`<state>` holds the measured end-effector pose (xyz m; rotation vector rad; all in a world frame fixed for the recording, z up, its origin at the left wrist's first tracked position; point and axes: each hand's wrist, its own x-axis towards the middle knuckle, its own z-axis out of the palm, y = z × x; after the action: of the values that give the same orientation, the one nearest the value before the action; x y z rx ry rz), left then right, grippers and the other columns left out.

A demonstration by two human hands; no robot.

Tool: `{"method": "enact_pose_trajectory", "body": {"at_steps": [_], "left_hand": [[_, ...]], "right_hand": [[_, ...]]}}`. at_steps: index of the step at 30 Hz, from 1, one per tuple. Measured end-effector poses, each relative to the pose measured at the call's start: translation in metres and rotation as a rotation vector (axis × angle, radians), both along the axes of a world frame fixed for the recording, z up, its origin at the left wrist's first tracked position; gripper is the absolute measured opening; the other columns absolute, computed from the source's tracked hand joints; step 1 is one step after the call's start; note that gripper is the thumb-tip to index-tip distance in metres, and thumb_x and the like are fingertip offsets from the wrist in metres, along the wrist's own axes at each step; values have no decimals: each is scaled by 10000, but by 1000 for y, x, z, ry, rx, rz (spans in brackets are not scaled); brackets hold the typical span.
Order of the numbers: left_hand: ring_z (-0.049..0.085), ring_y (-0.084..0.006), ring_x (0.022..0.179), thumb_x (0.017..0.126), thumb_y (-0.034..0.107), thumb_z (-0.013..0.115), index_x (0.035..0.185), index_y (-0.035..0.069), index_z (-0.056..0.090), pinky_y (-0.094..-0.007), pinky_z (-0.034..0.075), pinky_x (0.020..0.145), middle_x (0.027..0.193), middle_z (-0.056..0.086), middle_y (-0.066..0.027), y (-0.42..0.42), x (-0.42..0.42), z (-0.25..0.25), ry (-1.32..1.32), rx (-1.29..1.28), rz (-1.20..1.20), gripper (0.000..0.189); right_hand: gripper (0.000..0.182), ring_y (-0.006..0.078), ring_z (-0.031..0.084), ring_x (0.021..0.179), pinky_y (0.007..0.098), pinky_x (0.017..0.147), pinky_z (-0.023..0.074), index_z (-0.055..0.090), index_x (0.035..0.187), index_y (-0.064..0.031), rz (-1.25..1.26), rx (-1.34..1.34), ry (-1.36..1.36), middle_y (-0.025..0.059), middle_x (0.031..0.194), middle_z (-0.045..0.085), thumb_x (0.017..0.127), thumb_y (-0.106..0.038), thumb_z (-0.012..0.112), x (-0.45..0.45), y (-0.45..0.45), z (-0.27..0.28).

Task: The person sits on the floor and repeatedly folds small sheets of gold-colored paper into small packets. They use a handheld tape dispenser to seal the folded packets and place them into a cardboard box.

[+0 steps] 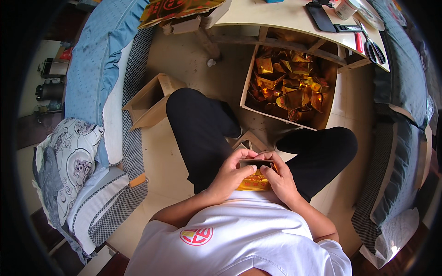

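Note:
A small gold foil-paper box (255,183) with red print sits low against my white shirt, its dark opening facing up. My left hand (238,169) grips its left side, with the thumb over the near rim and the fingers behind. On the other side my right hand (276,172) holds it the same way, thumb near the left one. The fingertips of both hands come close together at the far rim. Beyond my knees, a large carton (244,86) holds many folded gold paper pieces (293,82), partly under the table.
A pale table (286,17) carries scissors (374,51), a box cutter (348,28), a white tub (346,8) and flat gold sheets (183,8). An open cardboard box (152,100) lies by the left sofa (93,69). Another sofa (400,86) stands at right.

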<state>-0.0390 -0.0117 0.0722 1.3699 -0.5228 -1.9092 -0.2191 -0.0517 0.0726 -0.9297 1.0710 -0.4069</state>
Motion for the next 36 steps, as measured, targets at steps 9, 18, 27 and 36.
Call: {"method": "enact_pose_trajectory", "body": {"at_steps": [9,18,27,36], "left_hand": [[527,-112,1113,917,14,554,1243,34,531,-273,434,993,1195,558,-52,2,-3,5,-46,-2,41,327],[518,-122,1148,932,39,518,1258,26,521,-281,418,1020,1199,552,-66,4,-2,2,-59,-41,0,326],[503,-147,1243,988,200,424,1385,-14,490,-289,362,1079,1338,551,-105,13,24,1,143,-72,-52,456],[522,-111,1165,991,69,470,1306,-12,544,-269,399,1022,1258,577,-71,14,17,-4,-77,-236,-105,334]], "right_hand": [[343,129,537,1170,275,1027,409,537,1308,-40,-97,205,-404,57,1273,579,1012,-210,573,-14,-1,-3],[220,90,563,1022,231,927,452,608,1207,-68,-112,291,-264,25,1108,614,996,-98,552,-12,1,-15],[255,63,556,947,204,849,448,633,1149,-70,-156,186,-204,2,1091,617,945,13,505,-6,4,-9],[393,164,548,1186,258,997,424,722,1144,-50,-84,-65,-232,78,1215,615,898,101,456,-7,4,-14]]}}
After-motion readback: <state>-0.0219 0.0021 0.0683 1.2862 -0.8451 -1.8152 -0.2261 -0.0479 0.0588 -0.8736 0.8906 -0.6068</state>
